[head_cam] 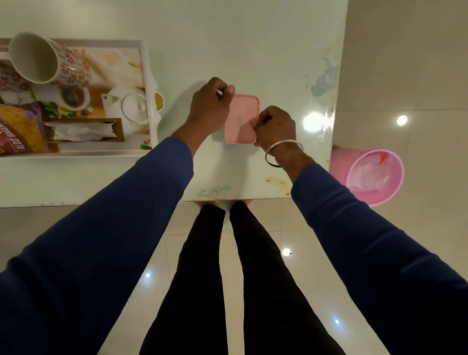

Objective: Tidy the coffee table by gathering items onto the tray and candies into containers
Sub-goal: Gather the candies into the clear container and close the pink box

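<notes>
A pink square container (243,116) with its lid on sits on the white coffee table (233,43), right of the tray. My left hand (210,106) is curled over the container's far left corner, with a small white speck showing between its fingers. My right hand (276,127), with a metal bangle on the wrist, is curled on the container's near right edge. Both hands touch the lid's rim. What is inside the container is hidden. The white tray (149,74) at the left holds flowered mugs (49,60), a white teapot (132,110), a snack packet (15,130) and a wooden tissue box (87,130).
A pink waste bin (372,175) with clear wrappers inside stands on the tiled floor beyond the table's right edge. A small gold-rimmed object (159,102) peeks out beside the tray's right handle. My legs stand at the table's near edge.
</notes>
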